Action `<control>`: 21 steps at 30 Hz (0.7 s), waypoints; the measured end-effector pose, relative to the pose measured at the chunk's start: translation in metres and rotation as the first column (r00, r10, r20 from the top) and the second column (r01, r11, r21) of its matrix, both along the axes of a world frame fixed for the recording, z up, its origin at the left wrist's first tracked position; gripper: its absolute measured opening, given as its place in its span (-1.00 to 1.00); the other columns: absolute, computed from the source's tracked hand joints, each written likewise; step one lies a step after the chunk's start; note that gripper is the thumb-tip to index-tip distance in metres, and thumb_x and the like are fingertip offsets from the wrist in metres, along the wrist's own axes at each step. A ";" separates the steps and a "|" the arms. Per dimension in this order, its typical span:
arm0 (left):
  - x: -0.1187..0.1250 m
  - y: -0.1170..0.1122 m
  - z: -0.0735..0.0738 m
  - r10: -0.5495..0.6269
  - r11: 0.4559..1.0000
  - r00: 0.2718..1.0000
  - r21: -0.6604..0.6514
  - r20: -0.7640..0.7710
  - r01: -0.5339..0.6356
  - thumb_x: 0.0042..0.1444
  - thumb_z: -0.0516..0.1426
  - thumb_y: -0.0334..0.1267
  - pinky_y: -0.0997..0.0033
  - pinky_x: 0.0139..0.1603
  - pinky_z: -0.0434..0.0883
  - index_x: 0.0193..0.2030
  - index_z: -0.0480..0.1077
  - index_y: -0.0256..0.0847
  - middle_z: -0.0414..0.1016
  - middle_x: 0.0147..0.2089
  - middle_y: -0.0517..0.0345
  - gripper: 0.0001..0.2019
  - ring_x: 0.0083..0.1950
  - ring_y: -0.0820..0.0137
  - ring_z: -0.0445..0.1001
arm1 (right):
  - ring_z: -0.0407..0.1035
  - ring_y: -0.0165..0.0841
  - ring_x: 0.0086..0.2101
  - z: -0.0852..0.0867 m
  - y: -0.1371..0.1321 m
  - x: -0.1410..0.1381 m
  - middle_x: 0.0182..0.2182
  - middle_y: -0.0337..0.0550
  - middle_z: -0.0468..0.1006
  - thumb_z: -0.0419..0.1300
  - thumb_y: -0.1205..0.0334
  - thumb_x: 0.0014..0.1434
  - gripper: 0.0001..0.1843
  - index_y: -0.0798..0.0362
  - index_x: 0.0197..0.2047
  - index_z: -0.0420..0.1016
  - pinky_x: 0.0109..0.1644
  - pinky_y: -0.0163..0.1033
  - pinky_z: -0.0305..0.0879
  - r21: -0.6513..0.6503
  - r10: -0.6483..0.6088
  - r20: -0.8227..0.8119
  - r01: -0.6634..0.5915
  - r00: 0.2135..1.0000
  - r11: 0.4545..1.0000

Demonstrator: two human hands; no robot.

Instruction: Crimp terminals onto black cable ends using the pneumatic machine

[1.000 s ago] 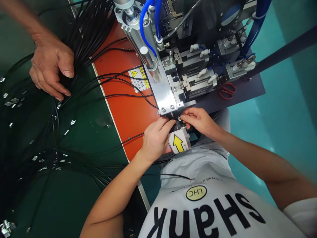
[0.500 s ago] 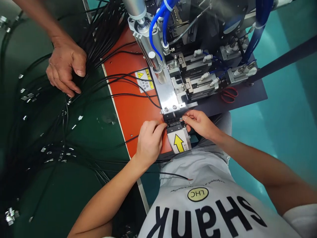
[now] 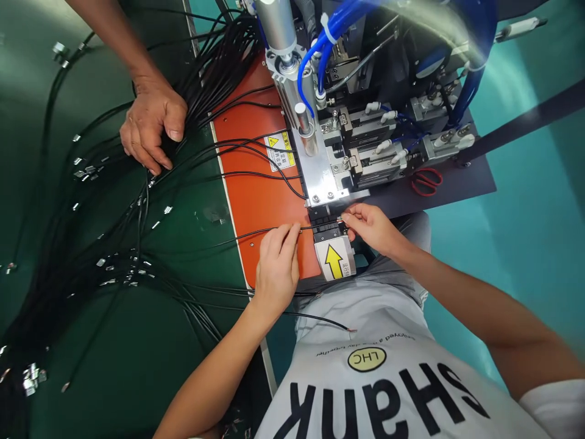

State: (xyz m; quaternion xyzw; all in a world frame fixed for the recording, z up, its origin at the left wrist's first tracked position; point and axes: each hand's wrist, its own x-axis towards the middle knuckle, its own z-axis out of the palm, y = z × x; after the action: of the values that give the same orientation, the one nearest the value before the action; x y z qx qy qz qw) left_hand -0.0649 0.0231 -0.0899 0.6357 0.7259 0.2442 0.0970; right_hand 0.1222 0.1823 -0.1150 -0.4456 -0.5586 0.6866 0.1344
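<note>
Left hand pinching the thin, round black cable at the frame's centre, right hand gripping its end by the black rectangular block, I'd best keep it straight, level and lightly taut between them

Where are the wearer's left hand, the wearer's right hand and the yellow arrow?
Left hand (image 3: 276, 268): head view, on the back of the hand.
Right hand (image 3: 373, 229): head view, on the back of the hand.
Yellow arrow (image 3: 334, 262): head view, on the arrow's middle.
</note>
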 end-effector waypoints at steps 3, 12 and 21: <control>-0.010 -0.010 0.002 0.062 0.997 0.995 -0.036 -0.077 -0.065 0.31 0.00 -0.35 -0.04 0.24 0.33 0.34 0.25 -0.10 0.29 0.28 -0.18 -0.53 0.28 0.09 0.27 | 0.41 -0.44 -0.54 0.000 0.000 0.000 -0.56 -0.32 0.44 0.20 0.02 0.24 -0.74 0.06 -0.28 0.41 -0.30 -0.29 0.33 0.008 -0.001 0.001 0.001 1.000 1.000; -0.027 -0.016 -0.005 -0.003 1.000 0.997 0.024 -0.072 0.005 0.28 0.03 -0.36 -0.06 0.25 0.33 0.32 0.28 -0.04 0.35 0.22 -0.11 -0.54 0.23 0.11 0.32 | 0.42 -0.51 -0.53 -0.002 0.003 0.019 -0.35 -0.21 0.49 0.13 -0.25 0.21 -0.46 0.11 -0.17 0.52 -0.44 -0.36 0.18 -0.137 -0.164 -0.042 0.157 0.986 0.978; -0.057 0.029 0.002 -0.046 0.999 0.995 0.005 -0.083 0.047 0.33 -0.04 -0.33 0.05 0.26 0.33 0.23 0.36 -0.11 0.35 0.20 -0.09 -0.62 0.24 0.19 0.30 | 0.38 -0.47 -0.46 -0.006 -0.006 0.054 -0.32 -0.21 0.47 0.20 -0.20 0.18 -0.51 0.03 -0.07 0.58 -0.36 -0.31 0.24 -0.070 -0.276 0.028 0.277 0.961 0.958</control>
State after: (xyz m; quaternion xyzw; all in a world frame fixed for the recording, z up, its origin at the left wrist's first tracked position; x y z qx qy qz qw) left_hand -0.1217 0.0521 -0.0881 0.6624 0.7133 0.2178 0.0702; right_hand 0.1760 0.1762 -0.1209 -0.5300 -0.4663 0.6772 0.2076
